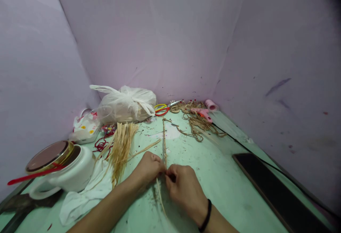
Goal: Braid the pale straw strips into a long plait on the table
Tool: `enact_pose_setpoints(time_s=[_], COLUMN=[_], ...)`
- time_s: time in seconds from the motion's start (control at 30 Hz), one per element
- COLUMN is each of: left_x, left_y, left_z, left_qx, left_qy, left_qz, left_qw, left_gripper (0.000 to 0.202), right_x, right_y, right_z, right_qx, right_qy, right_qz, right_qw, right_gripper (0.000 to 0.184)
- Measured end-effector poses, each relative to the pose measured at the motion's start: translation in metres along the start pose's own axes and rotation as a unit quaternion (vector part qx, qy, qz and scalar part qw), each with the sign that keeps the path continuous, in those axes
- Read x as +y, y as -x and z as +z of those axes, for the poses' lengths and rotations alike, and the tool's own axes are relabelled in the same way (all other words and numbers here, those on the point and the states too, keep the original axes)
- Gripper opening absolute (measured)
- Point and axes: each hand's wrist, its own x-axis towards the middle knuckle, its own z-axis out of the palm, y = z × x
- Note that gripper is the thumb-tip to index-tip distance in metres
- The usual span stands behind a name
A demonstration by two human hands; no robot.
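Close together at the front middle of the green table, my left hand (151, 165) and my right hand (182, 183) both pinch a thin brown braided cord (164, 140). The cord runs straight away from my fingers toward the back, where it bends right to a tangle of twine. Below my hands a loose pale strand (160, 194) hangs toward the near edge. My fingertips hide the spot where strand and cord meet. Left of my left hand lies a bundle of straw-coloured raffia fibre (124, 147), with a few strands sticking out toward the cord.
At left stand a white mug (77, 172) with a lid and red stick, a white cloth (85, 199) and a tissue pack (85, 128). Behind are a plastic bag (125, 103), scissors (165, 108), tangled twine (202, 123), a pink glue gun (204, 114) and thread spool (211, 105). A phone (277, 187) lies right.
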Motion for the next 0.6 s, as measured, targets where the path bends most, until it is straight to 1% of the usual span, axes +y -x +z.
enact_pose_setpoints(time_s=[0.07, 0.13, 0.17, 0.23, 0.27, 0.3, 0.33, 0.4, 0.43, 0.47, 0.5, 0.53, 0.6], left_x=[-0.001, -0.001, 0.0, 0.001, 0.002, 0.002, 0.002, 0.002, 0.001, 0.0, -0.002, -0.003, -0.006], left_y=[0.0, 0.001, 0.002, 0.005, 0.007, 0.008, 0.009, 0.01, 0.01, 0.009, 0.008, 0.006, 0.004], left_z=[-0.001, -0.002, -0.002, -0.004, -0.005, -0.006, -0.007, -0.008, -0.009, -0.009, -0.009, -0.009, -0.01], left_qx=[0.003, -0.007, -0.012, -0.023, -0.027, -0.031, -0.035, -0.046, -0.052, -0.056, -0.059, -0.061, -0.066], left_qy=[-0.018, -0.014, -0.003, 0.021, 0.031, 0.041, 0.049, 0.06, 0.062, 0.06, 0.054, 0.046, 0.022], left_qz=[0.02, 0.027, 0.024, 0.008, -0.004, -0.014, -0.019, -0.017, -0.013, -0.01, -0.008, -0.006, 0.007], left_qw=[1.0, 1.0, 1.0, 0.999, 0.999, 0.999, 0.998, 0.997, 0.997, 0.997, 0.997, 0.997, 0.998], left_gripper=[0.01, 0.011, 0.012, 0.013, 0.012, 0.012, 0.012, 0.013, 0.012, 0.012, 0.011, 0.01, 0.01], right_x=[0.001, 0.005, 0.007, 0.012, 0.013, 0.014, 0.014, 0.012, 0.01, 0.009, 0.009, 0.009, 0.012], right_y=[-0.001, -0.005, -0.008, -0.014, -0.018, -0.02, -0.023, -0.025, -0.026, -0.026, -0.026, -0.027, -0.028], right_z=[-0.003, -0.008, -0.012, -0.017, -0.018, -0.019, -0.018, -0.013, -0.01, -0.006, -0.003, 0.001, 0.005], right_qx=[-0.023, -0.029, -0.013, 0.045, 0.062, 0.063, 0.039, -0.045, -0.084, -0.11, -0.118, -0.111, -0.074], right_qy=[0.005, -0.016, -0.035, -0.092, -0.132, -0.18, -0.236, -0.337, -0.37, -0.386, -0.388, -0.38, -0.354], right_qz=[-0.004, 0.016, 0.034, 0.073, 0.088, 0.107, 0.131, 0.177, 0.195, 0.206, 0.209, 0.207, 0.192], right_qw=[1.0, 0.999, 0.999, 0.992, 0.985, 0.976, 0.962, 0.924, 0.904, 0.892, 0.89, 0.895, 0.912], right_gripper=[0.019, 0.02, 0.022, 0.027, 0.026, 0.025, 0.023, 0.021, 0.02, 0.018, 0.016, 0.015, 0.012])
